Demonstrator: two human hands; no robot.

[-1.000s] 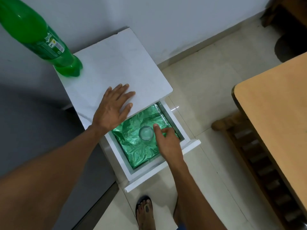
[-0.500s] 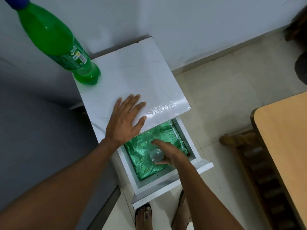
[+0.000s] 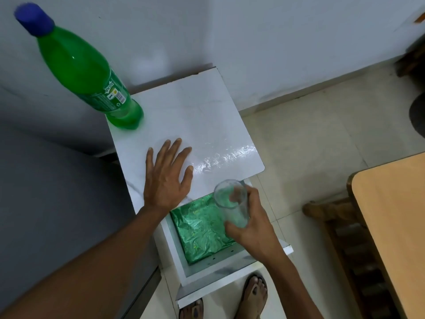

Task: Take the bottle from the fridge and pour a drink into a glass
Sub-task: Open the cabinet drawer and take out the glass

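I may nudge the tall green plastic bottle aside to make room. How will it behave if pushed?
The tall green plastic bottle with blue cap looks full, so probably heavy. Tall on a narrow base, it may tip if pushed high. The glossy white cabinet top could let it slide.

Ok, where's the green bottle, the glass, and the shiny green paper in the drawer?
green bottle (image 3: 80, 67), head view, on its green body.
glass (image 3: 232, 203), head view, on its clear side, in the right hand (image 3: 253, 229).
shiny green paper (image 3: 200, 231), head view, on its crinkled middle.

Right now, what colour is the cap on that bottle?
Blue, on the green bottle; its cap shows in the head view.
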